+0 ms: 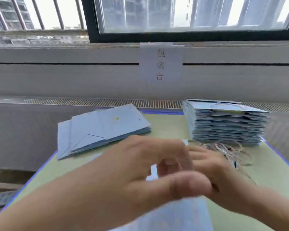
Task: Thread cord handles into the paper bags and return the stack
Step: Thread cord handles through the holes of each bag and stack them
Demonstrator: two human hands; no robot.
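A light blue paper bag point(178, 217) lies on the table right in front of me, its upper part hidden under my hands. My left hand point(140, 164) is over it with curled fingers and the thumb forward, and appears to pinch the bag's pale top edge. My right hand point(218, 170) reaches in from the right; its fingertips are hidden behind the left hand. Both hands are motion-blurred. A loose tangle of pale cord handles point(233, 152) lies just right of my hands.
A fanned pile of flat blue bags point(103, 129) lies at the back left. A tall neat stack of bags point(227, 125) stands at the back right, with a cord handle showing on top. The green table mat point(170, 124) has blue-taped edges. A wall with a paper sign is behind.
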